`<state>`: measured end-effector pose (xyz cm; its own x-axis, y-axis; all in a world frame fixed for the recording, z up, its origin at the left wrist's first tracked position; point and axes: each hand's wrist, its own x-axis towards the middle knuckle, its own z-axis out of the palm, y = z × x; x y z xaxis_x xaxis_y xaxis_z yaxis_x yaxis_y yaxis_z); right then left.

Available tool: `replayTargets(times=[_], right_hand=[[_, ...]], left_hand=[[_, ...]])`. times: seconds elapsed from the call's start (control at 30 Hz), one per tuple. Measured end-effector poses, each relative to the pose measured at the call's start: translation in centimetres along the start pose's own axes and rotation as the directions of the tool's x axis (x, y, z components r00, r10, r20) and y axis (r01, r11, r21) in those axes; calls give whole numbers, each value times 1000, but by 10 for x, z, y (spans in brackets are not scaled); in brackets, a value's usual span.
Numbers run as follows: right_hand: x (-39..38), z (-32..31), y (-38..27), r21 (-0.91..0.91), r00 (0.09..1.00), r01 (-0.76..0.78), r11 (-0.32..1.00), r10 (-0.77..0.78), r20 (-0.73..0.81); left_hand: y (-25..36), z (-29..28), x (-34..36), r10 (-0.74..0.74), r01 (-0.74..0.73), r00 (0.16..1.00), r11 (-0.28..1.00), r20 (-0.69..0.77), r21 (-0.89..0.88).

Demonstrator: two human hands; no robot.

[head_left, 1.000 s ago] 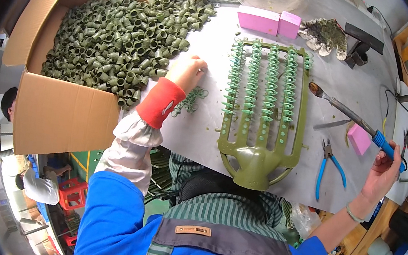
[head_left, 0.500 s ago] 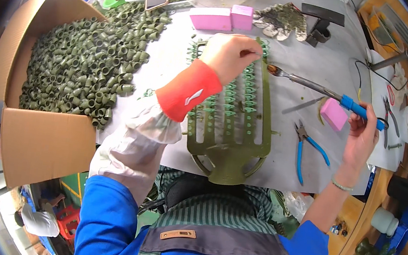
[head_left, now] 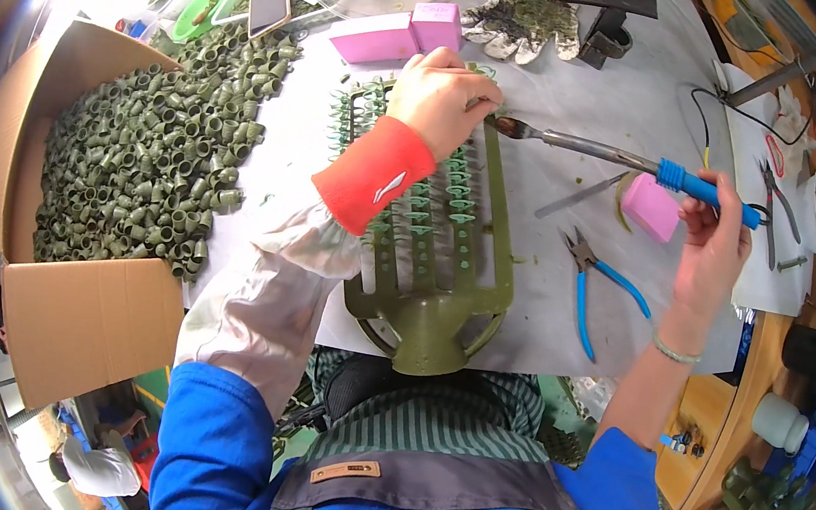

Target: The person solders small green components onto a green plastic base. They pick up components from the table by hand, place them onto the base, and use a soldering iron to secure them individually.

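Far left of left hand: open brown cardboard box (head_left: pixel 88 324), with heap of olive-green plastic cup-shaped pieces (head_left: pixel 158 156) inside and beyond. Just beyond left hand: pink rectangular blocks (head_left: pixel 377 40).

Left hand (head_left: pixel 442 108): poised over upper part of olive-green plastic barred frame (head_left: pixel 420 322), fingers curled, narrow toward tips. Full closure, and any small piece between, hidden; cannot tell.

Main risk, by judgement: burned fingertips, if tool tip hot; likely cause, slight drift of either hand across so small a gap. Also possible: bent or dislodged clips, from palm or cuff pressing down.

Frame position: beneath left hand, broad neck toward the body. Rows of pale-green toothed plastic clips (head_left: pixel 461 211) visible on both sides of left wrist; partly covered by hand and forearm.

Just right of left fingertips: dark brown tip of long metal-shafted tool with ribbed blue handle (head_left: pixel 601 152). Left of right wrist: blue-handled metal cutting pliers (head_left: pixel 581 315), lying splayed.

Right hand (head_left: pixel 716 245): closed around blue handle, far back from tip; possible wobble at tip as a result.
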<state>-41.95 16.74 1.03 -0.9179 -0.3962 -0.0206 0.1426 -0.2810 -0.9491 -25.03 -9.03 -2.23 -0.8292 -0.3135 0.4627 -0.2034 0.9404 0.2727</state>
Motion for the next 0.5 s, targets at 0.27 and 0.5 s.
replayTargets(times=[0.27, 0.5], right_hand=[[-7, -25, -13, 33, 998, -6, 999, 8, -64], [-14, -25, -10, 63, 998, -35, 997, 38, -44]], left_hand=[[-58, -97, -35, -322, 285, 947, 868, -24, -407], [-69, -136, -160, -349, 389, 814, 921, 465, 12]])
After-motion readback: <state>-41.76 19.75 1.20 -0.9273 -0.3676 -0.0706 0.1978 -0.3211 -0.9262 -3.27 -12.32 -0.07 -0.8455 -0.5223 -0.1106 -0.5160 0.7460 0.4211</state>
